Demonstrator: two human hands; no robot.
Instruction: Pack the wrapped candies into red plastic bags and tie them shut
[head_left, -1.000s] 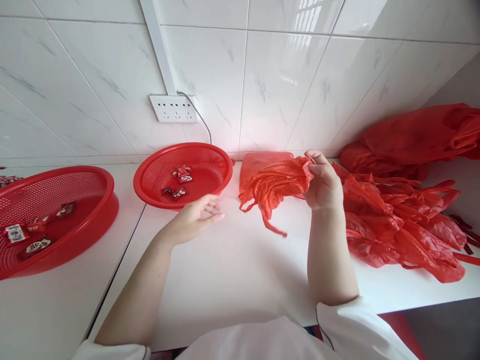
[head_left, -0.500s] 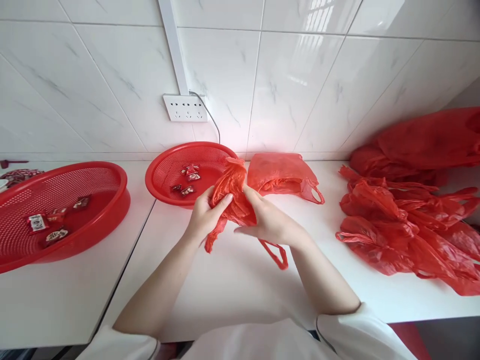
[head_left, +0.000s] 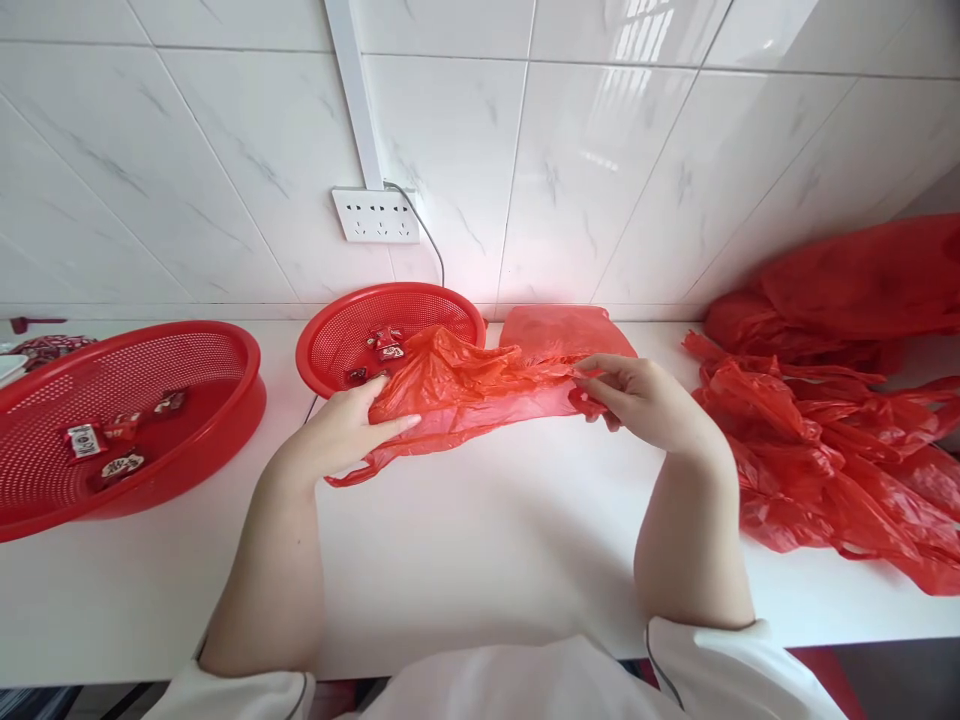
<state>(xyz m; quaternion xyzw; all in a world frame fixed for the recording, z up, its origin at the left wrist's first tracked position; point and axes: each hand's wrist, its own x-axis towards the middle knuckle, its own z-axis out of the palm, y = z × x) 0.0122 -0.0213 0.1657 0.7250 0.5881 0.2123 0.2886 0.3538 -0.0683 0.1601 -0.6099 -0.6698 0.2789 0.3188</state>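
Observation:
A red plastic bag [head_left: 465,395] is stretched sideways between my two hands, above the white table. My left hand [head_left: 349,430] grips its left end, the thumb lying over the film and the other fingers partly hidden behind it. At the other end, my right hand [head_left: 630,395] pinches the bag's gathered edge between thumb and fingers. Behind the bag stands a round red basket [head_left: 319,340] with several small wrapped sweets [head_left: 388,345] in it. Another red bag [head_left: 562,330], folded flat, lies behind my right hand and is partly covered.
A larger red basket [head_left: 247,400] with wrapped sweets [head_left: 124,465] stands at the left. Crumpled red bags [head_left: 825,470] are heaped at the right, before a bulky red bag [head_left: 862,280]. A socket panel [head_left: 376,216] with a cable is on the tiled wall.
My hands have moved apart, the right one to the right and the left one to the left. The bag, bunched up before, is now spread out between them.

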